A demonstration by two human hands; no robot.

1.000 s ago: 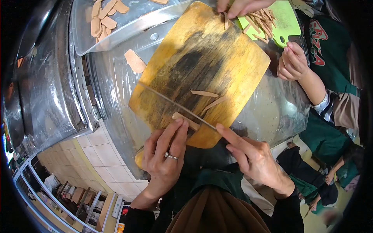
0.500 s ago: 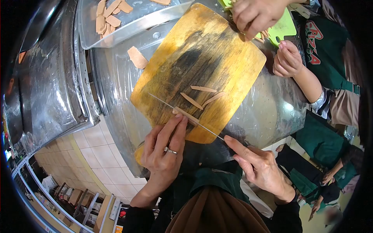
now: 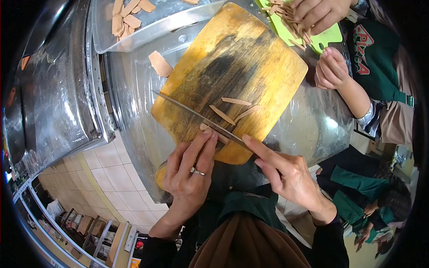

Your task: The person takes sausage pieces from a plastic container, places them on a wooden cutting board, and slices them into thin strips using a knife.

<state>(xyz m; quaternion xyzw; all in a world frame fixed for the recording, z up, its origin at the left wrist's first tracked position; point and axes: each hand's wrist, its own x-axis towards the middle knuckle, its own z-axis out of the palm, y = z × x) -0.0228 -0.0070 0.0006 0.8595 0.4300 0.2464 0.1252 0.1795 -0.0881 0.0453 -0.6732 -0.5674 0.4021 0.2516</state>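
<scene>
On a worn wooden cutting board point(image 3: 268, 67), my left hand point(image 3: 190, 172) presses a small tan slice point(image 3: 220, 135) down with its fingertips. My right hand point(image 3: 288, 176) grips a knife point(image 3: 192, 110) by its handle, which is mostly hidden in the fist, with the index finger stretched towards the blade. The blade lies diagonally over the board, just beyond the left fingertips and along the far side of the slice. Several thin tan strips point(image 3: 222, 115) rest on the board beyond the blade. A wider tan piece point(image 3: 160, 64) lies on the metal table left of the board.
At upper left stands a clear plastic tub point(image 3: 156, 30) holding several flat tan pieces point(image 3: 126, 18). A co-worker's hands point(image 3: 330, 69) are at a green cutting board point(image 3: 330, 36) piled with strips. A metal surface point(image 3: 58, 98) is at left; other people stand at lower right.
The knife has lifted and turned, showing more of its flat blade, and its tip reaches further left. My right hand shifted slightly left. The co-worker's upper hand moved right, uncovering strips.
</scene>
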